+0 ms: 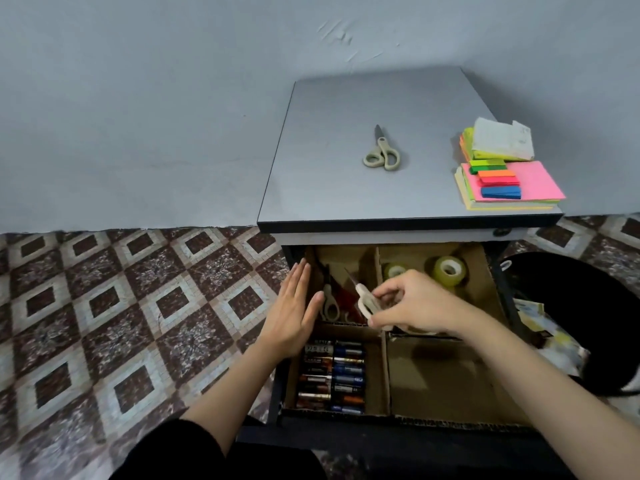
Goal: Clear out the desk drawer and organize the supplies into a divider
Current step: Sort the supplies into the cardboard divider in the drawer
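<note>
The open drawer holds a cardboard divider with four compartments. My right hand pinches a pair of beige-handled scissors over the far left compartment, blades pointing away. Another pair of scissors and something red lie in that compartment. My left hand rests flat, fingers straight, against the divider's left wall. Several batteries fill the near left compartment. Two clear tape rolls sit in the far right compartment. The near right compartment shows bare cardboard.
On the grey desk top lie a third pair of beige scissors and, at the right edge, stacks of sticky notes with coloured tabs. A black bin with paper scraps stands to the right. Patterned floor tiles spread left.
</note>
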Demonstrator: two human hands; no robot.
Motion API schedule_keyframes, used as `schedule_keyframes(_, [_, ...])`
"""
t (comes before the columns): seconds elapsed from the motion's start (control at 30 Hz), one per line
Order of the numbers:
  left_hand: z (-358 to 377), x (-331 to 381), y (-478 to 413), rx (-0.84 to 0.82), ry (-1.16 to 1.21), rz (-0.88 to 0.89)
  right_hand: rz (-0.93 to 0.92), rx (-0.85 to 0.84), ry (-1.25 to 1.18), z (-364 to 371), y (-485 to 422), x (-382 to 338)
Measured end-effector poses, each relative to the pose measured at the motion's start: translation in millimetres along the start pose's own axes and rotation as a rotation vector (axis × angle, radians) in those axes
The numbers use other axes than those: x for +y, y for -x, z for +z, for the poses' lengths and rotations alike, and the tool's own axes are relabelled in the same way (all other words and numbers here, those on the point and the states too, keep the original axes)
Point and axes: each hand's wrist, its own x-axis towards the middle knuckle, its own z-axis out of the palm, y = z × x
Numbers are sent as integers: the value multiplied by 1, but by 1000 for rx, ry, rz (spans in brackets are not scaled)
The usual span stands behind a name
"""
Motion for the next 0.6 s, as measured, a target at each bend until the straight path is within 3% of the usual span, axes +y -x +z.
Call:
schedule_keyframes(0.23, [0, -2, 3, 85, -39, 38, 44, 133, 320, 46, -51, -23])
schedule_keyframes(0.6, [1, -3, 0, 120, -67, 33, 207, 251, 380, 72, -86, -14])
